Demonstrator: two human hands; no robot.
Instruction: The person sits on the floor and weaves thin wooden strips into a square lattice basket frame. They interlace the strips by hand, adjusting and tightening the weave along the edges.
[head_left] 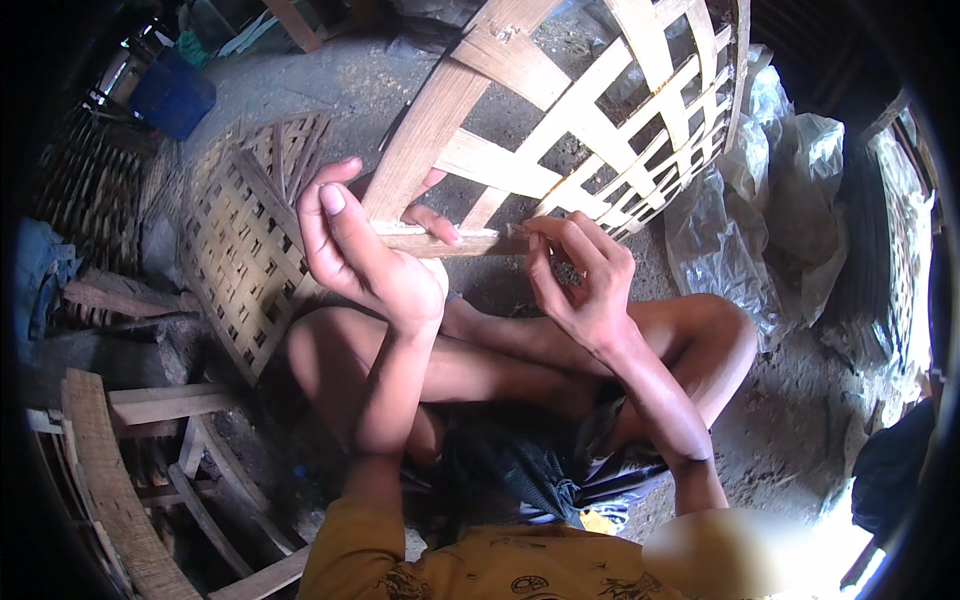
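Note:
A large openwork bamboo basket (500,165) of wide, pale woven strips stands tilted in front of me, over my crossed legs. A short, flat wooden slat (470,243) runs along its near lower edge. My left hand (375,255) wraps the left end of this edge, thumb raised and some fingertips coming round from behind the slat. At the slat's right end, my right hand (585,275) is closed, thumb and forefinger pinched together there. Whether a small separate piece sits in that pinch is hidden.
A woven bamboo panel (240,240) leans at my left. Nearer on that side lies a wooden slatted frame (120,480). A blue container (173,93) stands at the far left. Clear plastic bags (735,240) are heaped on the right, beside stacked dark sheets (862,240).

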